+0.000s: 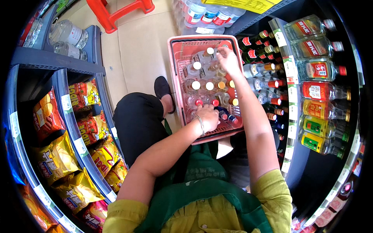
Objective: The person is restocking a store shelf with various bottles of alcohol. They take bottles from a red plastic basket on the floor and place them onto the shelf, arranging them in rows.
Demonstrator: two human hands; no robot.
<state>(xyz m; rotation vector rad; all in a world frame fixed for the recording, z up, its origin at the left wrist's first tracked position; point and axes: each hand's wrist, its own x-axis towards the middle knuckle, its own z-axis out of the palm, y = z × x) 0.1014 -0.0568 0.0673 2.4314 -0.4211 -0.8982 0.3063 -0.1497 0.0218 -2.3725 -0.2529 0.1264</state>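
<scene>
A pink plastic basket (173, 77) in front of me holds several clear bottles standing upright, with white, gold and red caps. My left hand (208, 117) reaches in over the near end, its bent fingers on a red-capped bottle (199, 102). Beside it, two dark blue bottles (232, 118) lean in the near right corner. Over the far right part of the basket, my right hand (228, 61) has its thumb and fingers apart, with nothing seen in it. A white-capped bottle (210, 51) stands just left of those fingers.
Shelves on the right hold rows of bottles (316, 91); dark bottles (254, 53) stand close beside the basket. Snack bags (58, 157) fill the left shelves. Wrapped water bottles (210, 16) and a red stool (112, 17) are at the far end. My knee (134, 120) is left of the basket.
</scene>
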